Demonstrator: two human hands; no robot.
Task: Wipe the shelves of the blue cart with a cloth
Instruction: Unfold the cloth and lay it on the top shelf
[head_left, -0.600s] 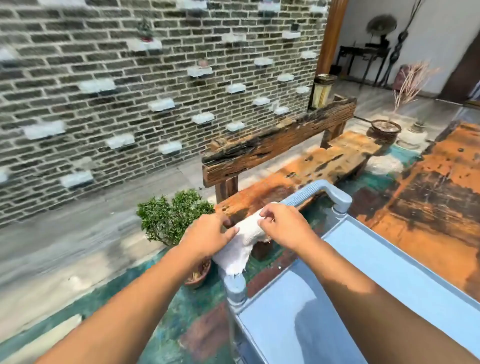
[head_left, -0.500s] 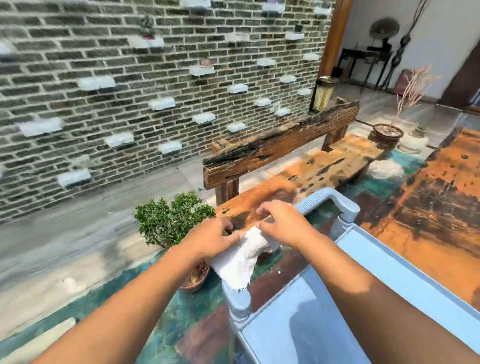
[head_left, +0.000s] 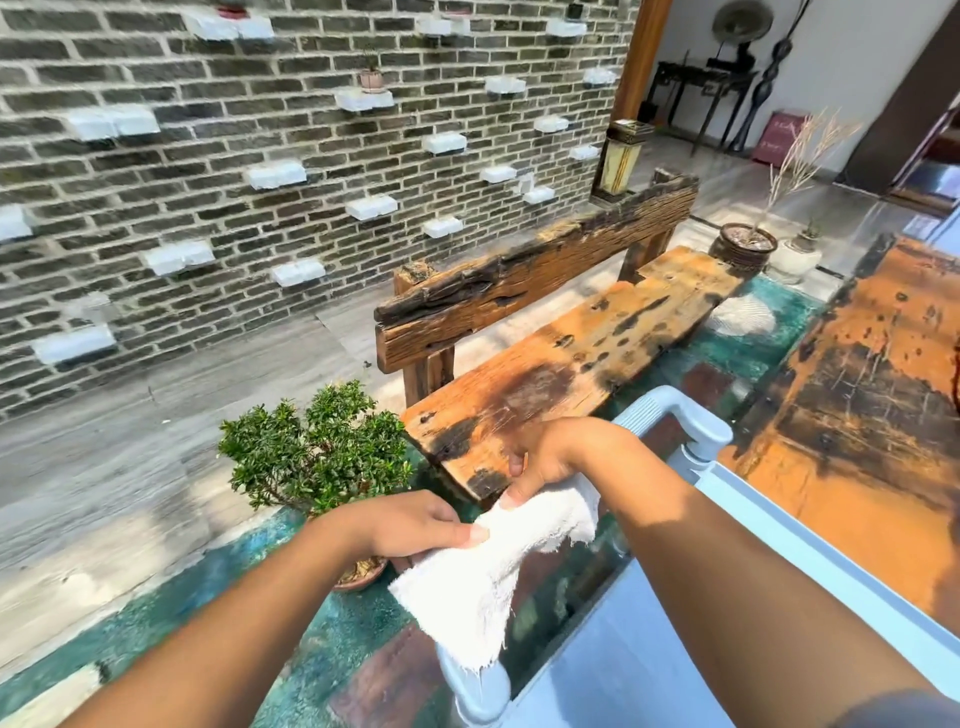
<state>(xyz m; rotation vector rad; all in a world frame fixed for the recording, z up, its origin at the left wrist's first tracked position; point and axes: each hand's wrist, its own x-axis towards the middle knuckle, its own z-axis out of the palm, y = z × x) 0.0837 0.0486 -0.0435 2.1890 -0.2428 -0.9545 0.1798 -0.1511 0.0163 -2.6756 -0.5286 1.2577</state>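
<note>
A frayed white cloth (head_left: 491, 564) hangs between my hands, above the light blue handle (head_left: 675, 415) at the end of the blue cart. My left hand (head_left: 405, 525) pinches the cloth's left edge with thumb and fingers. My right hand (head_left: 561, 460) holds its upper right part from above, fingers curled round it. The cart's top shelf (head_left: 649, 670) stretches toward the lower right, partly under my right forearm, with a raised rim. The lower shelves are hidden.
A rough wooden bench (head_left: 571, 358) stands just beyond the cart. A small potted shrub (head_left: 317, 452) sits left of the handle. An orange wooden table (head_left: 878, 415) lies to the right. A brick wall (head_left: 260, 156) runs along the far left.
Both hands have drawn back toward me and lower in view, and the cloth has spread out and hangs longer between them. The camera has tilted, so the cart sits lower right.
</note>
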